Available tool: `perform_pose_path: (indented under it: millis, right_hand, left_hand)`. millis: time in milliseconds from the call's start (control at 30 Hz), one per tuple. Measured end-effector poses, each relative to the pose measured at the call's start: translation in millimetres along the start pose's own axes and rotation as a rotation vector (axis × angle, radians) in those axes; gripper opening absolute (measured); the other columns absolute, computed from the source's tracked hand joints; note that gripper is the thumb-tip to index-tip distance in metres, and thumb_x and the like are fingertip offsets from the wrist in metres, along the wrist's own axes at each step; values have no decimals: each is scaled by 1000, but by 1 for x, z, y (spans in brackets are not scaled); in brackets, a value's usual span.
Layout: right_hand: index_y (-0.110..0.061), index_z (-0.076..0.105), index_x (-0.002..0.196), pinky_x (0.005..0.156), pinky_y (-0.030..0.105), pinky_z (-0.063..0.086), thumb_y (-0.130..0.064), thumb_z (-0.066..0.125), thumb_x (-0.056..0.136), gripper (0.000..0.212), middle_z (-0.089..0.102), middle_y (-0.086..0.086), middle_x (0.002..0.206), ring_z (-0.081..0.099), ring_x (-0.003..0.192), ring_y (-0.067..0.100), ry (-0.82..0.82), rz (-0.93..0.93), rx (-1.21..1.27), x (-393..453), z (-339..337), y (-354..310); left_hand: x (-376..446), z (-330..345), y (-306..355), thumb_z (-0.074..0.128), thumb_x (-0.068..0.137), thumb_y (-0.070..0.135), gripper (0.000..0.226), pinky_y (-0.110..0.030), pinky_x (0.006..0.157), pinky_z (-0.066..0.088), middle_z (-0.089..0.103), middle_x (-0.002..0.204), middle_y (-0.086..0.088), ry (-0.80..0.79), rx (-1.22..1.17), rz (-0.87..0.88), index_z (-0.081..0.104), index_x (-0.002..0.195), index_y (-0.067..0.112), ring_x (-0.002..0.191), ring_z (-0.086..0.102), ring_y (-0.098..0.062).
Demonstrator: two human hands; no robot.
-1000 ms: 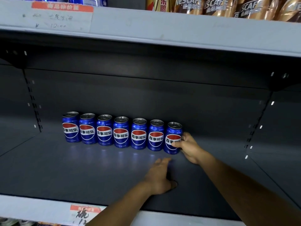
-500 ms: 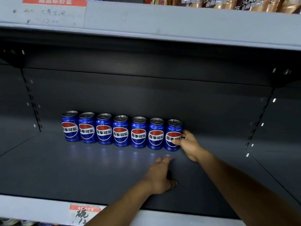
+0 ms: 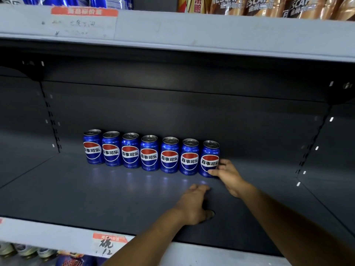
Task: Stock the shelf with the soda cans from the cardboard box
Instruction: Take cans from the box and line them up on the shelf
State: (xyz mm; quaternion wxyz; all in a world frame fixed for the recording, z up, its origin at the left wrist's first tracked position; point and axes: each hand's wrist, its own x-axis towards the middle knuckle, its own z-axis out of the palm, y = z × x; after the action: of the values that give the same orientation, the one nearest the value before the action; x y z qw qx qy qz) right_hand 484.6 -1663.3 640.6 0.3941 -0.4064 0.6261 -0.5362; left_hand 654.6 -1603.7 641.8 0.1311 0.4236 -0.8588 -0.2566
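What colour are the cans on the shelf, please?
Blue cans, each with a red, white and blue emblem; the head view shows it.

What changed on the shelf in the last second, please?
Almost nothing. The right hand keeps its fingers round the seventh can, at the right end of the row, perhaps nudging it slightly. The left hand stays flat on the shelf. The other six cans have not moved.

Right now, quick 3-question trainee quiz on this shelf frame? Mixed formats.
1. How many blue cans show in the front row on the dark shelf?
2. True or false: the left hand grips a can.
3. The right hand touches which can? A) leftmost B) middle C) rightmost

Key: 1) Seven. 2) False, it rests on the shelf. 3) C.
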Motion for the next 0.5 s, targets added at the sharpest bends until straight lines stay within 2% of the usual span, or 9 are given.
perform_pose_path:
  millis: [100, 167, 267, 500]
  right_hand:
    - [1, 30, 140, 91, 33, 45, 7, 66, 81, 69, 52, 13, 126, 54, 110, 23, 0, 24, -64, -9, -5, 0]
    - [-1, 29, 143, 90, 31, 42, 5, 65, 83, 70, 45, 16, 135, 50, 117, 25, 7, 29, -93, -14, -8, 0]
    - [-4, 31, 143, 95, 33, 42, 0, 68, 83, 71, 38, 17, 145, 44, 128, 28, 2, 47, -136, -21, -13, 2]
    - [-4, 40, 138, 101, 34, 44, -5, 69, 84, 62, 44, 13, 138, 49, 122, 25, -87, 82, -228, -53, -33, 2]
  left_hand:
    - [-1, -3, 2, 70, 84, 31, 77, -25, 111, 28, 31, 146, -5, -7, -2, -11, 28, 148, 21, 136, 31, -21]
    - [-2, -4, 3, 71, 84, 30, 77, -26, 111, 28, 31, 147, -5, -12, -5, -20, 29, 147, 21, 136, 32, -22]
    - [-4, -4, 6, 71, 84, 30, 75, -27, 112, 29, 31, 147, -6, -20, 6, -38, 30, 147, 20, 136, 33, -23]
    - [-10, -1, 18, 66, 88, 29, 68, -26, 111, 26, 31, 149, -9, 14, 66, -94, 32, 146, 17, 137, 33, -25]
